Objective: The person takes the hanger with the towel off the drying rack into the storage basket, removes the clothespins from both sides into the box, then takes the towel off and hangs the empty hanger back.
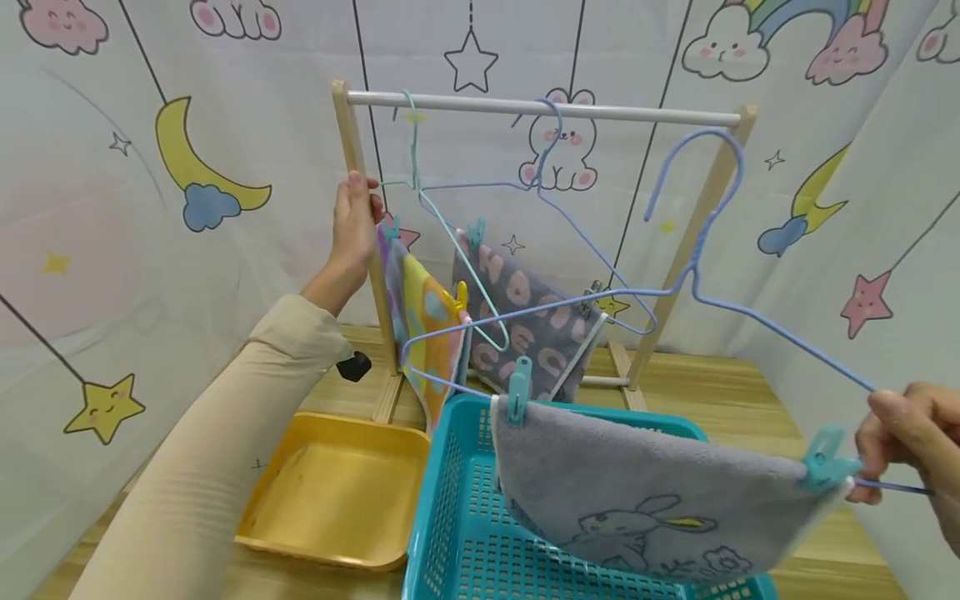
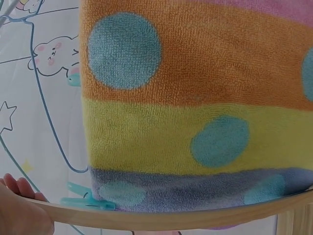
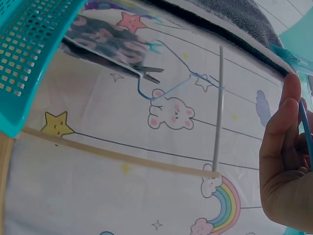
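My left hand [image 1: 354, 218] grips the left wooden post [image 1: 349, 133] of a small drying rack, its fingertips showing beyond the wood in the left wrist view. Beside it, a striped towel with blue dots [image 2: 195, 63] hangs from a mint hanger [image 1: 442, 218], held by pegs. My right hand [image 1: 911, 433] holds the right end of a periwinkle hanger [image 1: 701, 250] in front of the rack. A grey towel with a rabbit design [image 1: 637, 492] hangs from it, with a teal peg [image 1: 519, 392] on the left and another peg [image 1: 827, 460] close to my right fingers.
A second periwinkle hanger [image 1: 573, 223] on the rack's white bar [image 1: 480, 103] carries a dark letter-patterned towel [image 1: 517, 308]. Below the grey towel stands a teal perforated basket [image 1: 442, 492]. Left of it lies a yellow tray [image 1: 337, 492] on the wooden surface [image 1: 712, 387].
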`<act>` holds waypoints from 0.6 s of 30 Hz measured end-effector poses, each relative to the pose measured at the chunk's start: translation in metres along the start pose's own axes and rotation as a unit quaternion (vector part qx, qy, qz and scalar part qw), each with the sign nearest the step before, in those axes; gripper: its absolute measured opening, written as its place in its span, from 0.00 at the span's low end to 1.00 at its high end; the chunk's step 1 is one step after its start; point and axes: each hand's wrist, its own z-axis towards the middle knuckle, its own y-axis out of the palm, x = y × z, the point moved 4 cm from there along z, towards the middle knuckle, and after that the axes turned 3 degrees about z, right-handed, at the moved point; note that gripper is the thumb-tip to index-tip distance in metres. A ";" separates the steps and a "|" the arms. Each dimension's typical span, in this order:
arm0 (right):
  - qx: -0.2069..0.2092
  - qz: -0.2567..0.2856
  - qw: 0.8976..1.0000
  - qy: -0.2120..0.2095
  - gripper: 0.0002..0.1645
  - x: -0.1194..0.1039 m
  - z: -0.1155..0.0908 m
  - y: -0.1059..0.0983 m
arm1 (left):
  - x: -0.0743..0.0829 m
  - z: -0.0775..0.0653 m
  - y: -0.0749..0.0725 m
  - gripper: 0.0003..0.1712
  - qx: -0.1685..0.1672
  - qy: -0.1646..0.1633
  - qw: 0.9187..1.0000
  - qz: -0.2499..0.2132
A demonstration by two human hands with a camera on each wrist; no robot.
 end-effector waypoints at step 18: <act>-0.060 0.014 0.997 0.055 0.25 0.026 -0.022 0.041 | 0.001 -0.002 -0.008 0.27 -0.023 0.007 1.000 -0.004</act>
